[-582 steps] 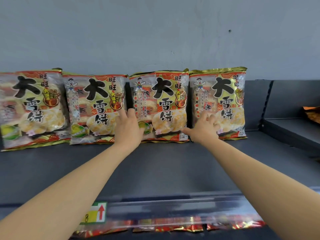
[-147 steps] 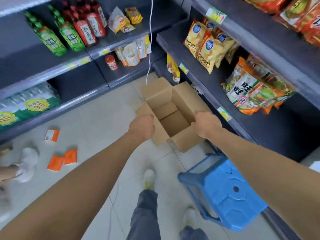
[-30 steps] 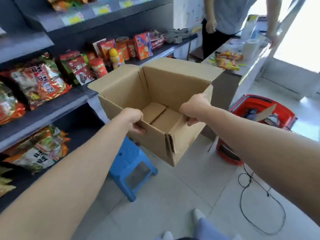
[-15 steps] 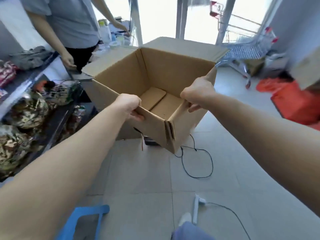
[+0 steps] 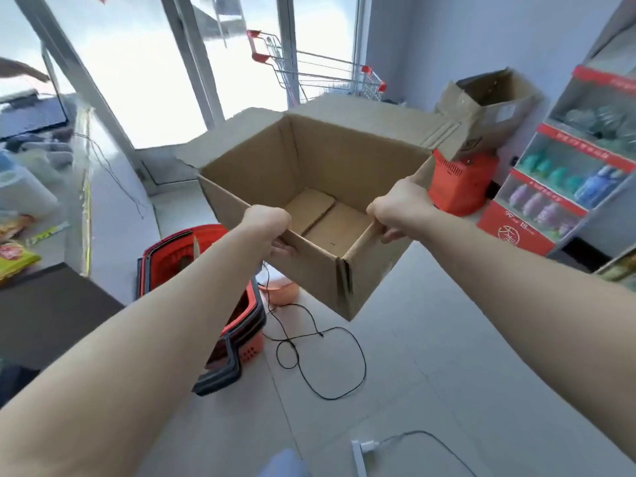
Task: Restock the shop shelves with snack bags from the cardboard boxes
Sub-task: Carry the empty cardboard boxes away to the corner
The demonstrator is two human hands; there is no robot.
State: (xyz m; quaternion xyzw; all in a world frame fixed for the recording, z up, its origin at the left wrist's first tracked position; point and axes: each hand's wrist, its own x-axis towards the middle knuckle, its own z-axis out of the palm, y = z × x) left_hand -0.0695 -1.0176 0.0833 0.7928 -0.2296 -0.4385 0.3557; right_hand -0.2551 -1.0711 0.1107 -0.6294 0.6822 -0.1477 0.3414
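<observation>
Both hands hold an open cardboard box [image 5: 344, 156] in the air above the shop floor [image 5: 430, 356].
The left hand [image 5: 265, 222] grips the near wall, fingers [image 5: 284, 249] curled round its rim; the right hand [image 5: 401, 210] clasps the right-side wall likewise (only bare bottom flaps show inside). Below the box sit stacked red baskets [image 5: 241, 315] and a looping black cable [image 5: 320, 359]; a second box [image 5: 488, 105] stands well behind, right.
</observation>
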